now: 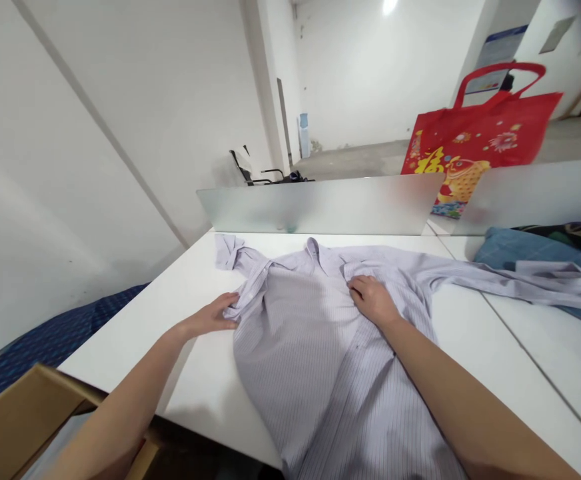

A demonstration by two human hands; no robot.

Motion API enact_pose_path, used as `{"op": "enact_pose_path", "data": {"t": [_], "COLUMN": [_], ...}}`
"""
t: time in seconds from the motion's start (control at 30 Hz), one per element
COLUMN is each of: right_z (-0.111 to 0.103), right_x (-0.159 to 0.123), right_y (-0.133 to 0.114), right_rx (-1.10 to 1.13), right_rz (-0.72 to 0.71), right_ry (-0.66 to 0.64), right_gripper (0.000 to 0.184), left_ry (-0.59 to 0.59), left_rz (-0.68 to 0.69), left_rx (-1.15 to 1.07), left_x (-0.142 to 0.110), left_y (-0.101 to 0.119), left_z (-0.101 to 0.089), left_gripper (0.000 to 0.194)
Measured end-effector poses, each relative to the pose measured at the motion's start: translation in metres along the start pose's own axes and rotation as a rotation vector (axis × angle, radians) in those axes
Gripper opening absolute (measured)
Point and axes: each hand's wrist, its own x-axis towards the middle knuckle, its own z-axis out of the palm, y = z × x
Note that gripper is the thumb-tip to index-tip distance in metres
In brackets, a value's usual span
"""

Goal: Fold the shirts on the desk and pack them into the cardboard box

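A pale lilac, finely striped long-sleeved shirt (300, 327) lies spread on the white table, its front open and its collar towards the far side. At the left front edge my left hand (216, 313) is closed on a bunched part of the cloth, thumb and fingers on either side of it. My right hand (373, 300) rests on the right front panel with curled fingers gripping the cloth near its edge. The left sleeve is folded at the far left, while the right one stretches out to the right. The shirt's lower end hangs over the near table edge.
Blue folded cloth (510, 248) lies under the right sleeve. A frosted glass divider (320, 207) runs along the table's back, with a red gift bag (495, 133) hanging over it. An open cardboard box (30, 413) stands at lower left, below the white table (135, 340).
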Motion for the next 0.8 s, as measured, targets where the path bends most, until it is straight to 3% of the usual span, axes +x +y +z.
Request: {"op": "enact_pose_path", "data": {"t": [0.1, 0.17, 0.27, 0.33, 0.37, 0.43, 0.57, 0.6, 0.63, 0.67, 0.7, 0.73, 0.8], "right_z": [0.0, 0.0, 0.0, 0.0, 0.0, 0.0, -0.001, -0.001, -0.001, -0.001, -0.002, -0.002, -0.005], "right_x": [0.0, 0.0, -0.001, 0.0, 0.0, 0.0, 0.001, 0.0, -0.001, -0.002, -0.004, -0.005, -0.008], "right_y": [-0.001, -0.001, -0.001, -0.001, -0.001, -0.001, -0.001, -0.001, -0.001, -0.002, -0.003, -0.004, -0.006], "right_rx": [-0.016, -0.034, -0.054, -0.053, -0.051, -0.048, -0.052, -0.052, -0.051, -0.049, -0.046, -0.042, -0.043], "right_rz": [0.018, 0.05, 0.088, 0.092, 0.092, 0.094, 0.094, 0.091, 0.089, 0.089, 0.093, 0.106, 0.165], "right_ry": [-0.001, 0.007, 0.016, 0.012, 0.008, 0.0, -0.001, -0.001, 0.0, 0.002, 0.005, 0.011, 0.024], "right_gripper": [0.024, 0.025, 0.025, 0.025, 0.025, 0.024, 0.025, 0.025, 0.025, 0.025, 0.025, 0.026, 0.028], "left_ry": [0.26, 0.494, 0.793, 0.879, 0.857, 0.608, -0.371, -0.548, -0.648, -0.657, -0.572, -0.418, -0.03], "left_rz": [0.028, -0.008, -0.052, -0.098, -0.135, -0.189, -0.08, -0.026, 0.031, 0.084, 0.129, 0.166, 0.207], "left_rx": [-0.006, -0.106, -0.198, -0.165, -0.143, -0.136, -0.27, -0.257, -0.209, -0.127, -0.021, 0.096, 0.291], "left_x": [0.001, -0.002, -0.02, -0.039, -0.051, -0.074, -0.106, -0.107, -0.105, -0.099, -0.089, -0.075, -0.038], "left_y": [-0.003, 0.008, 0.048, 0.087, 0.108, 0.152, 0.22, 0.228, 0.231, 0.231, 0.226, 0.218, 0.197], "left_z": [0.004, -0.005, -0.029, -0.039, -0.039, -0.027, 0.024, 0.035, 0.045, 0.052, 0.056, 0.059, 0.061], "left_gripper": [0.052, 0.051, 0.045, 0.041, 0.041, 0.04, 0.044, 0.05, 0.05, 0.042, 0.029, 0.018, 0.02]}}
